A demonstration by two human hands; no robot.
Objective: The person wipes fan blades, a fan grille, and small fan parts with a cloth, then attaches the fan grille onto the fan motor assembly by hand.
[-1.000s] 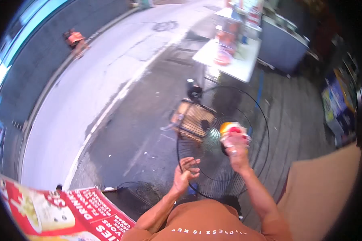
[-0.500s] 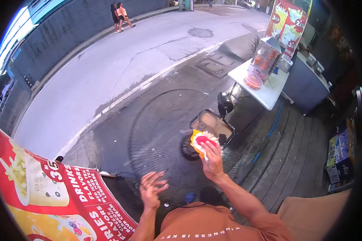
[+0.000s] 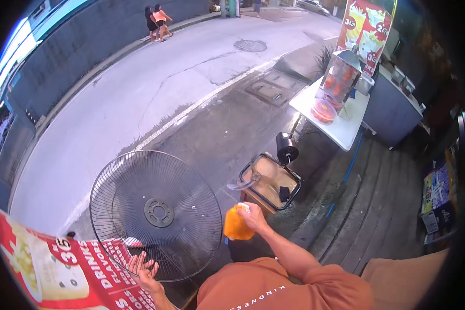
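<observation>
Fan grille (image 3: pixel 158 213): broad face turned up toward the camera, left of the orange cloth; tilted, likely so the wires lie open to view and reach.
Left hand (image 3: pixel 145 274): at the grille's lower rim, fingers spread and mostly open, seemingly to prop rather than clench; exact contact too fine to tell.
Right hand (image 3: pixel 253 217): closed on the bunched upper part of the cloth, probably for a secure hold with the rest hanging free.
Orange cloth (image 3: pixel 237 225): below the right hand, just beside the grille's right rim.
Black frame (image 3: pixel 295 192): beyond the right hand, around a tan panel (image 3: pixel 267 168).
Black motor (image 3: pixel 287 146): between frame and table, shaft exposed.
White table (image 3: pixel 342 135): farther out, bearing a display case (image 3: pixel 341 77) and round container (image 3: pixel 324 111).
</observation>
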